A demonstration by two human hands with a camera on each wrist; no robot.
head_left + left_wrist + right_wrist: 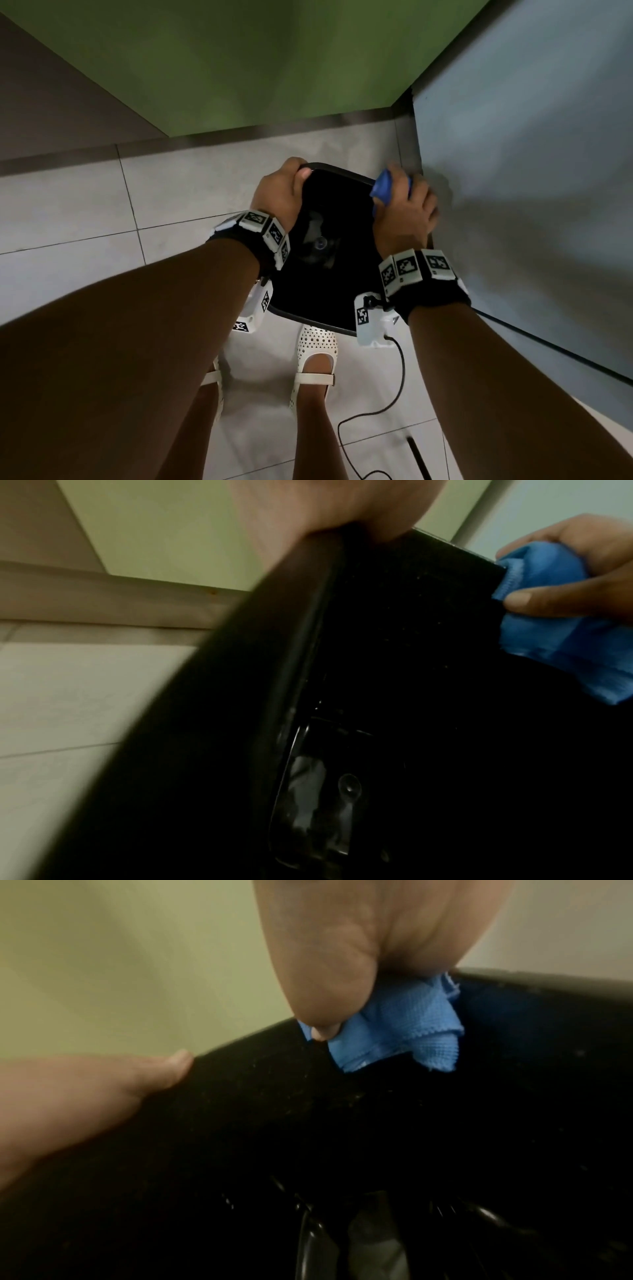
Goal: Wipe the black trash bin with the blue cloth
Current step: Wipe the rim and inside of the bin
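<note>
So the wiping itself is underway, judging by the setup. The black trash bin (337, 274) is stood on the tiled floor (85, 205) in a corner, and its far rim is gripped by the left hand (279, 192) to steady it. The blue cloth (385, 190) is bunched up and clenched in the right hand (404, 209), pressed over the far right rim corner. Next, the cloth probably needs to be dragged along the rim, with the bin kept braced.
</note>
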